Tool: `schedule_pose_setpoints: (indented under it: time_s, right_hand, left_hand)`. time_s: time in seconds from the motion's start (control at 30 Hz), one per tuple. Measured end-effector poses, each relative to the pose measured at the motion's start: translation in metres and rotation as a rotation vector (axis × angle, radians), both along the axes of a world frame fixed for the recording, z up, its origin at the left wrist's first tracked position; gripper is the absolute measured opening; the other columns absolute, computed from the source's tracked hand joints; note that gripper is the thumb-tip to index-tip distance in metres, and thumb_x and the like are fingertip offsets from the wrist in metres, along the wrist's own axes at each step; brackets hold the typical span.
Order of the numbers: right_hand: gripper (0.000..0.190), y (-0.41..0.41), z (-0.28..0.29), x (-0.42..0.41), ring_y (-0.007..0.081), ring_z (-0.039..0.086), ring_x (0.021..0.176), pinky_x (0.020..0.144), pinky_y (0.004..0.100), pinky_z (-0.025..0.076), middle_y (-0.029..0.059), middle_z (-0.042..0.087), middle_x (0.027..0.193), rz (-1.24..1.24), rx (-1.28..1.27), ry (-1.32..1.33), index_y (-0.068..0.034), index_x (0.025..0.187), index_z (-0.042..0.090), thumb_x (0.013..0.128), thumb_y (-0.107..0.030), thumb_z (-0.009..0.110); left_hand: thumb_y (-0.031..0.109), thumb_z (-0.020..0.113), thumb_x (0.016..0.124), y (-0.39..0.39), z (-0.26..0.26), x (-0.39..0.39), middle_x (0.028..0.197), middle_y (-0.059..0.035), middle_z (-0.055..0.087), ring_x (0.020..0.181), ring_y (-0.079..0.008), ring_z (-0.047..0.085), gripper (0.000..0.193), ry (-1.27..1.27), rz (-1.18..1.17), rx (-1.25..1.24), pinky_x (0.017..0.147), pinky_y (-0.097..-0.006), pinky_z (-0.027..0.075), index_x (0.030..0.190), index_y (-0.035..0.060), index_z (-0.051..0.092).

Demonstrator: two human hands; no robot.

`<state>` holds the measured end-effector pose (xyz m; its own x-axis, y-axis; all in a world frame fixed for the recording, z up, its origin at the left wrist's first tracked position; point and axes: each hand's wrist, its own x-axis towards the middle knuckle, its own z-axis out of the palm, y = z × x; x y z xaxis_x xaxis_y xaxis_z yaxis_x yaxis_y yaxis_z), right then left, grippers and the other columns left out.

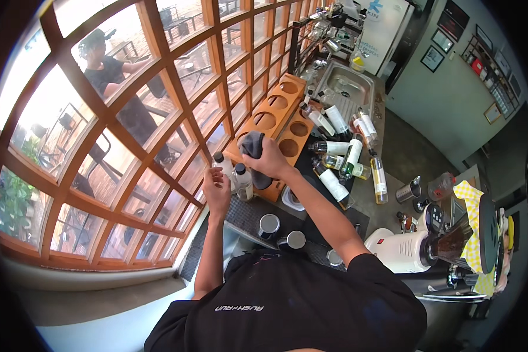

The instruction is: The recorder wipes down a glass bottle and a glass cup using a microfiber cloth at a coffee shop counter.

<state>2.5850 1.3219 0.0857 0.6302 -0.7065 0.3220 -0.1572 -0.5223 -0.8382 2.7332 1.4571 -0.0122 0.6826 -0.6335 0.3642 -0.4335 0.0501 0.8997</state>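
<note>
My right hand [270, 160] grips a dark grey cloth [251, 145] against the front end of a wooden bottle rack [284, 103] with round holes. Part of the cloth hangs below the hand. My left hand [217, 189] is raised by the window side, fingers loosely curled and nothing visible in them. Just behind it stands a clear bottle with a black cap [222, 163]; whether the fingers touch it is hard to tell. A second capped bottle [243, 182] stands upright between my hands.
Several labelled bottles [352, 156] lie jumbled right of the rack, before a steel sink [346, 83]. Metal-lidded containers [269, 225] stand close to my body. A white coffee grinder [398, 251] is at right. Wooden-framed windows [171, 57] border the left; a person [114, 83] stands outside.
</note>
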Motion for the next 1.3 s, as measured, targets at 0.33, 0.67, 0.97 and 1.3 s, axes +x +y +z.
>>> schedule_pose_setpoints:
  time_s: [0.33, 0.67, 0.97, 1.3]
  right_hand:
    - [0.044, -0.003, -0.010, 0.019, 0.0367, 0.072, 0.085, 0.078, 0.0426, 0.055, 0.0234, 0.070, 0.086, 0.039, -0.177, -0.026, 0.003, 0.098, 0.069, 0.078, -0.033, 0.082]
    - [0.044, 0.008, -0.019, 0.014, 0.0407, 0.070, 0.086, 0.081, 0.0444, 0.055, 0.0258, 0.070, 0.087, 0.051, -0.158, 0.016, 0.004, 0.099, 0.069, 0.078, -0.033, 0.082]
    - [0.045, 0.006, -0.030, 0.006, 0.0404, 0.070, 0.089, 0.082, 0.0439, 0.054, 0.0249, 0.070, 0.089, 0.068, -0.111, 0.033, 0.004, 0.105, 0.067, 0.080, -0.030, 0.081]
    - [0.046, 0.013, -0.027, 0.005, 0.0400, 0.070, 0.088, 0.081, 0.0439, 0.054, 0.0239, 0.069, 0.086, 0.086, -0.104, 0.040, 0.005, 0.103, 0.066, 0.080, -0.032, 0.082]
  left_hand:
    - [0.005, 0.069, 0.088, -0.012, 0.031, 0.006, 0.082, -0.0068, 0.059, 0.068, -0.0148, 0.058, 0.017, -0.068, 0.090, -0.032, 0.063, -0.0303, 0.048, 0.101, -0.0007, 0.061]
    - [0.001, 0.063, 0.090, -0.016, 0.089, 0.014, 0.082, -0.0113, 0.062, 0.064, -0.0167, 0.058, 0.014, -0.207, 0.125, -0.090, 0.063, -0.0325, 0.049, 0.102, -0.0031, 0.058]
    - [0.004, 0.068, 0.087, -0.004, 0.109, 0.006, 0.099, -0.0097, 0.051, 0.070, -0.0136, 0.046, 0.032, -0.199, 0.125, -0.092, 0.066, -0.0304, 0.044, 0.116, -0.0023, 0.054]
    - [0.005, 0.072, 0.084, 0.008, 0.117, -0.006, 0.109, -0.0126, 0.050, 0.077, -0.0163, 0.050, 0.039, -0.316, 0.068, -0.058, 0.069, -0.0293, 0.046, 0.118, -0.0024, 0.054]
